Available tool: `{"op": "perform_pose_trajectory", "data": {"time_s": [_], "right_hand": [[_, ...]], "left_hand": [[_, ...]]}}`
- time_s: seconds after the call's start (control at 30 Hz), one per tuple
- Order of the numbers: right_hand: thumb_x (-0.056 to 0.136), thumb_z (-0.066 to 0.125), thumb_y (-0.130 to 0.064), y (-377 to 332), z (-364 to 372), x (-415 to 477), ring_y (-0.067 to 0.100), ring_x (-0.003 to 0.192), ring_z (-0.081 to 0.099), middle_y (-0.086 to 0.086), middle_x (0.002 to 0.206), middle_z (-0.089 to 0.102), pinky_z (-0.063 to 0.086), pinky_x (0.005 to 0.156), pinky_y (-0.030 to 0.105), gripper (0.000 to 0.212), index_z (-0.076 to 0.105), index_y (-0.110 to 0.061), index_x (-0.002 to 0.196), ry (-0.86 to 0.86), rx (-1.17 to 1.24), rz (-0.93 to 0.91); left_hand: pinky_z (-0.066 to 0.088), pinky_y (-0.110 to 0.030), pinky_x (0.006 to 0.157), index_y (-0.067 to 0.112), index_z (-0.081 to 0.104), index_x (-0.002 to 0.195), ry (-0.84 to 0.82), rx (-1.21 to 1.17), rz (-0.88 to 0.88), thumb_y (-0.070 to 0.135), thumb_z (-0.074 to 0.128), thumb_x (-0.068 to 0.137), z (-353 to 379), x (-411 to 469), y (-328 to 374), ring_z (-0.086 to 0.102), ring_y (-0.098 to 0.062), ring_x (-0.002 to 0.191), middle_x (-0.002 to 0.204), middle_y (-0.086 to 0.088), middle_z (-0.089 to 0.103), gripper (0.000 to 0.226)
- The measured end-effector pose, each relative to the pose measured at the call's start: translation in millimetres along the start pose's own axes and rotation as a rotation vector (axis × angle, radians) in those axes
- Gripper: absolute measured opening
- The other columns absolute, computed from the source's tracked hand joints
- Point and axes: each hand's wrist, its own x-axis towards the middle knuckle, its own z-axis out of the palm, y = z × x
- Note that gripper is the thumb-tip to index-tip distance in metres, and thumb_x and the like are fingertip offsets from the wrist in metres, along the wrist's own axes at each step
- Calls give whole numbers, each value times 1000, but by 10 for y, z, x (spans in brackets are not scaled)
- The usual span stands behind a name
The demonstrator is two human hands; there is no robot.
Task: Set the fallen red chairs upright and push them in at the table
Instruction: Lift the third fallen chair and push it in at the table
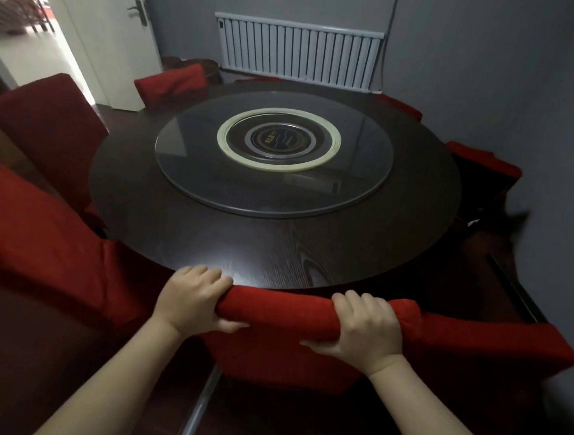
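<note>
A: L side first, what's there?
B: Big red cloth-covered chair at near L, upright, by the table rim. Behind it a 2nd red cloth chair, also upright, near the open white door.
A: Further back?
B: 3rd red chair at the far-L rim, tucked in close.
A: Grips?
B: Left grip, a bare hand, is curled over the top edge of the nearest red chair back, fingers over the far side, thumb on the near side.
A: Table?
B: Round dark wood table w/ a round glass turntable in the middle. White ribbed radiator on the grey wall behind.
A: Where's the held chair?
B: Upright, bottom centre, top edge of its back right at the near table rim. Touching or not, can't tell.
A: R side?
B: Right grip clamps the same top edge the same way, apart from the left one. Another red chair at R rim, close to the wall.
</note>
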Motion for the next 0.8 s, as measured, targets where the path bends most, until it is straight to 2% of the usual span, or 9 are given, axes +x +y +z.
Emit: {"op": "perform_pose_trajectory", "data": {"time_s": [0.23,0.53,0.8], "right_hand": [[67,47,-90,-34,-25,-4,24,54,50,2,66,52,41,52,34,81,62,-11,76,-53,7,26],[69,51,-85,86,85,-139,24,50,50,6,67,56,45,49,34,85,71,-4,82,22,-10,-74],[66,51,-86,-74,-5,-346,24,53,52,7,70,59,47,52,34,87,72,-4,84,-14,-24,-21]], "left_hand": [[44,-34,49,13,61,66,-11,15,24,83,51,64,-4,17,-25,53,-26,50,59,-3,52,71],[41,-35,49,14,59,63,56,-23,-72,85,51,66,51,-113,170,49,-26,50,59,-2,49,72],[41,-33,48,15,62,64,33,-47,-38,85,48,68,17,-331,266,47,-22,47,58,0,48,72]]}}
